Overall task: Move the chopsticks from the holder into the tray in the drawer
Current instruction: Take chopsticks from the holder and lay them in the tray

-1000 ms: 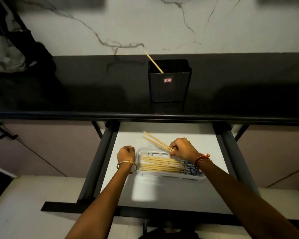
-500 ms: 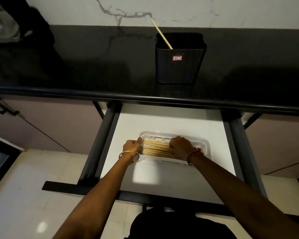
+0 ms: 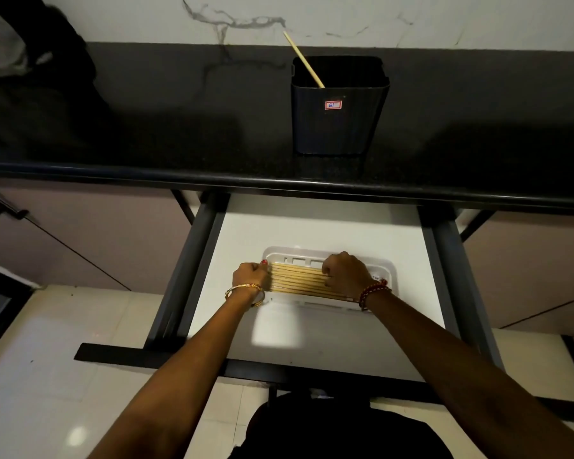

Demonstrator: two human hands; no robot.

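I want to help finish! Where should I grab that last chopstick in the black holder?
Pinch the top end of the chopstick, the part sticking out above the holder rim. Come from above and the left, since it leans that way against the back corner. Its lower end is hidden inside, so you probably couldn't reach it.

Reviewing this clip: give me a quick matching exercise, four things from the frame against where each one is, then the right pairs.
Things:
1. holder
2. single chopstick
3. tray
4. chopstick bundle

Places:
A. lying in the tray, between both hands
B. on the black countertop
C. on the white drawer floor
D. leaning in the holder

Pairs: 1-B, 2-D, 3-C, 4-A
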